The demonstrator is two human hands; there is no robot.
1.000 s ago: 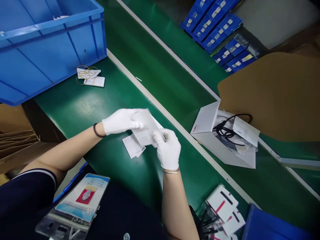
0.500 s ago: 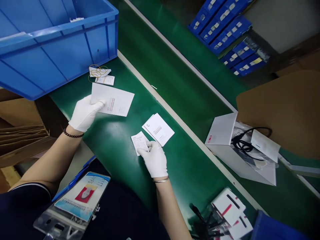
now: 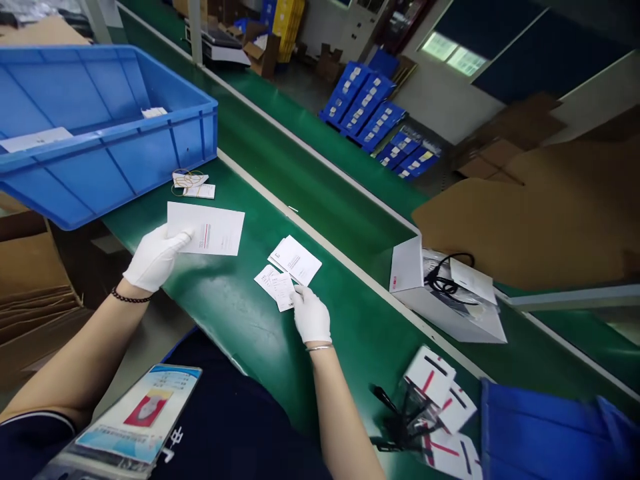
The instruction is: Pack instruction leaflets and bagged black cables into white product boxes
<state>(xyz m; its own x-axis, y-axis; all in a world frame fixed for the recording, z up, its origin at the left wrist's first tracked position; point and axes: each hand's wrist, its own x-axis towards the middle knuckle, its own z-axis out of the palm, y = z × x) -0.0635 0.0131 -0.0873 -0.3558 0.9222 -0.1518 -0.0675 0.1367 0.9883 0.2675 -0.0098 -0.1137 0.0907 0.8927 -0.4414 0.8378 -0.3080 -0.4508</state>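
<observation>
Both my hands wear white gloves. My left hand [image 3: 153,259] grips the corner of a white paper sheet [image 3: 210,229] with a red mark, held just above the green table. Fingers of my right hand [image 3: 311,313] rest on a small printed slip [image 3: 276,285] lying on the table. Beside the slip lies a small stack of white booklets [image 3: 297,259]. An open white box [image 3: 440,293] holding a black cable and a white card sits to the right on the belt.
A large blue crate [image 3: 90,127] stands at the far left, with rubber bands and small cards [image 3: 193,184] by it. The green conveyor belt [image 3: 320,180] runs diagonally. Bagged cables and white cards [image 3: 430,407] lie at the lower right beside a blue bin [image 3: 550,433]. Cardboard [image 3: 530,213] lies right.
My hands parted: the left drew the white sheet away to the left while the right dropped onto the small slip. The camera has tilted up, showing more of the room.
</observation>
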